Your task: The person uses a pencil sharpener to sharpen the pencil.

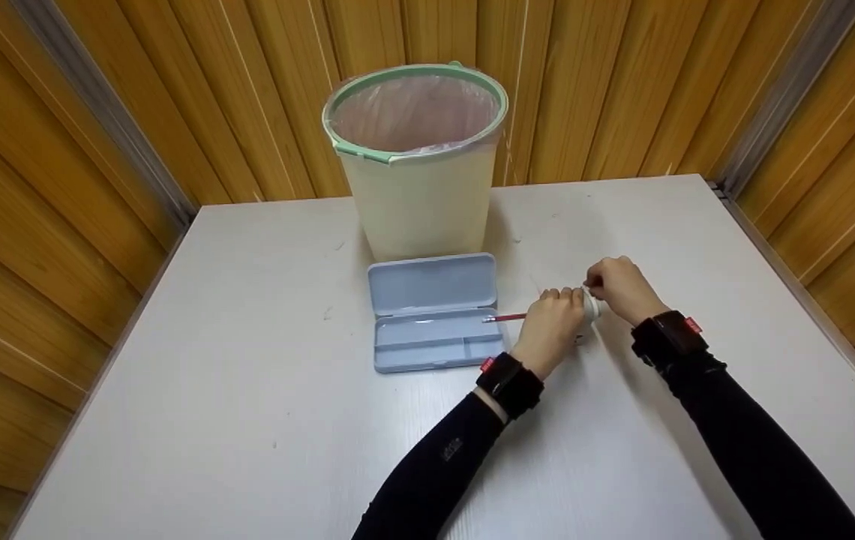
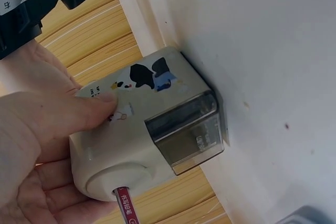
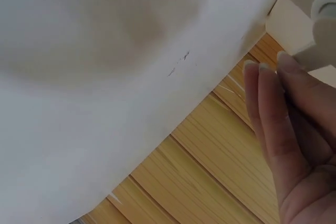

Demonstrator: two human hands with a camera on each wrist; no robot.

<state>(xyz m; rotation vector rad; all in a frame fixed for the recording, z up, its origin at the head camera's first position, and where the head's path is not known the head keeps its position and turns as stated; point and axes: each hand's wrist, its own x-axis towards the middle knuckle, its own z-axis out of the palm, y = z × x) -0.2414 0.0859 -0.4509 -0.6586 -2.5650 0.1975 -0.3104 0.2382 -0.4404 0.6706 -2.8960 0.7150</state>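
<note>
My left hand [image 1: 553,326] grips a cream-coloured crank pencil sharpener [image 2: 110,153] with animal stickers, its thumb lying across the stickered face in the left wrist view. A clear shavings drawer [image 2: 191,137] is fitted in the sharpener's body. From the round hole at its front sticks a red pencil [image 2: 126,205]; its tip inside is hidden. The pencil's back end reaches over the open blue pencil case [image 1: 420,330]. On the sharpener's other side my right hand [image 1: 621,289] pinches the crank handle [image 3: 314,55] between thumb and fingertips.
Behind the pencil case stands a cream bin [image 1: 424,202] with a green rim and a pinkish liner. Small dark specks and scraps are scattered over the white table [image 1: 247,390]. Wood-look panels [image 1: 585,90] close off the back and both sides.
</note>
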